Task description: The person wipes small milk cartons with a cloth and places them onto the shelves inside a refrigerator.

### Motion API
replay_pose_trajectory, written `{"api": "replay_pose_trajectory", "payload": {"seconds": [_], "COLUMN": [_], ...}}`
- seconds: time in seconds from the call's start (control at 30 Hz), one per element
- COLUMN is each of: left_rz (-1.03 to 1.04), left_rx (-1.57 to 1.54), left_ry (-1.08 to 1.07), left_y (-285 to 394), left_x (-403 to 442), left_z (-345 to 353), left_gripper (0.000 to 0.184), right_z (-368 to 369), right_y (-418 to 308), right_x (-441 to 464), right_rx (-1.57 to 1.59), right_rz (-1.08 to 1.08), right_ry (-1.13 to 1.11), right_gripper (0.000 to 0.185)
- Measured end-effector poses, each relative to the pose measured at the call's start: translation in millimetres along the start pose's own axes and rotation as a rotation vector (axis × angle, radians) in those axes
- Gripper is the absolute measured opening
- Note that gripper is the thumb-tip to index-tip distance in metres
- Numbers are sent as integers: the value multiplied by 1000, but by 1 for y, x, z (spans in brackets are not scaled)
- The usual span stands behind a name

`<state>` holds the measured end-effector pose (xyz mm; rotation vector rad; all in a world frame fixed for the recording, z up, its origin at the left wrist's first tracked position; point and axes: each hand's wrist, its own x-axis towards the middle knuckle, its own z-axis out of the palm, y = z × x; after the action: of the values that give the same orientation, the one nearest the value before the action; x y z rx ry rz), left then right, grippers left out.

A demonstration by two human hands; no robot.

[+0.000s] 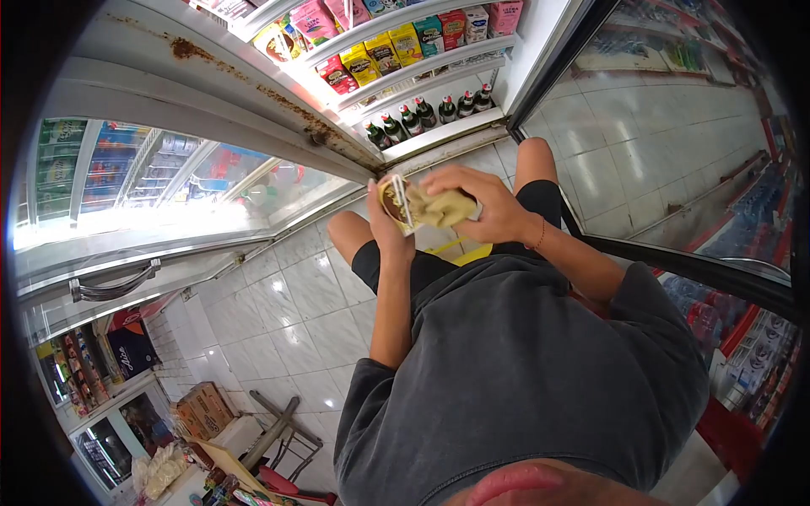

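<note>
My left hand (386, 221) is wrapped round a small drink carton (396, 201) with a brown and yellow front and a white straw along it. My right hand (494, 205) holds a yellowish cloth (447, 207), which is bunched up against the carton's right side and blurred. Both hands are close together above my knees, in front of the open fridge. Behind the cloth, part of the carton is hidden.
Fridge shelves (413, 78) hold rows of small cartons, with several green bottles (411, 120) on the lowest level. An open glass door (658, 152) stands at the right, a closed one (186, 181) at the left. A cardboard box (202, 411) sits at the lower left.
</note>
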<state>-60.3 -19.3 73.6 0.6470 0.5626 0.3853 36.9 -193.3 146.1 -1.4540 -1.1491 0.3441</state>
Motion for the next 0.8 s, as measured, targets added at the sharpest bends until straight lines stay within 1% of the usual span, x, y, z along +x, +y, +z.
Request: {"api": "replay_pose_trajectory", "payload": {"seconds": [0.03,0.07,0.1,0.13,0.17,0.2,0.23,0.27,0.33,0.37,0.4,0.47,0.5,0.57,0.6,0.67,0.7,0.73,0.77,0.8], "left_rz": [-38,-31,-30,-36,-41,-6,30,29,34,44,44,68,37,-27,-61,-60,-54,-55,-18,19], "left_rx": [12,63,31,-1,2,20,36,36,22,40,42,94,78,39,16,16,13,13,40,67], "left_ry": [66,65,64,70,74,26,-26,-26,2,69,70,60,67,107,140,119,102,104,71,40], "left_y": [0,-1,-5,-7,-8,-10,-7,-4,8,11,10,9,5,-8,-11,-15,-15,-14,-11,-8], "left_x": [-7,-14,-15,-16,-12,-2,4,6,2,0,1,3,1,-7,-12,-7,-5,-3,-1,-1], "left_z": [13,27,32,34,27,13,8,3,11,16,16,16,19,27,35,29,26,21,15,13], "left_gripper": [42,43,43,43,43,43,42,42,41,40,40,41,41,41,41,41,41,41,41,41], "right_z": [0,0,4,4,5,6,9,9,3,0,-1,-2,0,4,5,10,12,13,12,9], "right_y": [-2,-1,5,9,10,12,13,11,4,1,1,3,4,5,9,18,17,13,11,13], "right_x": [7,14,17,15,12,9,6,1,-5,-6,-4,1,6,16,17,14,10,4,0,-2], "right_rx": [-64,-129,-170,-170,-264,-360,-299,-300,-68,-18,-17,-23,-21,-123,-124,-252,-251,-224,-198,-196], "right_rz": [-7,-18,-54,-56,-106,-158,-156,-155,23,54,54,-26,-24,-86,-85,-107,-104,-95,-87,-84], "right_ry": [51,102,93,94,18,-59,-83,-83,-238,-234,-234,-66,-63,107,110,-9,-7,-60,-113,-115], "right_gripper": [42,45,50,50,50,49,45,45,44,45,45,47,47,47,47,44,44,41,39,39]}}
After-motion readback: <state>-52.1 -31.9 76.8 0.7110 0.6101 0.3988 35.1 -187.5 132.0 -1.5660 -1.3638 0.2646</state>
